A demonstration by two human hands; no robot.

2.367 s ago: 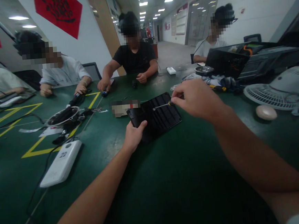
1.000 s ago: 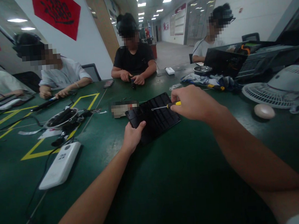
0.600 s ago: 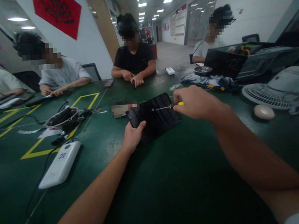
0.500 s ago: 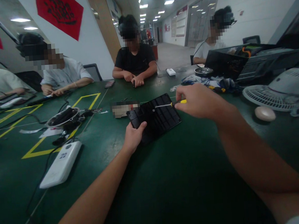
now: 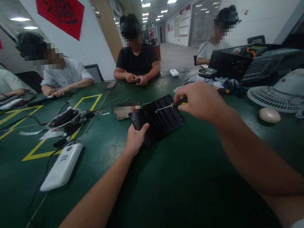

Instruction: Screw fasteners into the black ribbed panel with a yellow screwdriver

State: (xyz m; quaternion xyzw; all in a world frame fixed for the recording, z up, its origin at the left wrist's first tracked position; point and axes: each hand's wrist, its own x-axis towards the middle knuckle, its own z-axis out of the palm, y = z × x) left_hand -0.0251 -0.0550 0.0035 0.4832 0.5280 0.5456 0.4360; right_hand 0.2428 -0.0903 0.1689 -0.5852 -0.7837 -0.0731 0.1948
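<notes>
Our L hand (image 5: 136, 138) clamps the blk panel (image 5: 165, 121) by its L edge, thumb on top; the other fingers are hidden underneath, so we can't tell their curl. Our R hand (image 5: 202, 101) has its fingers pinched round a blk/ylw-handled screwdriver (image 5: 176, 104), tip at a small light spot approx mid-panel, L of those fingers. Blurred beige obj (image 5: 122, 111): just beyond the L fingers. We see a wht unit (image 5: 63, 168) marked 22 well L of them, a fan (image 5: 279, 93) well R of the R fingers.
</notes>
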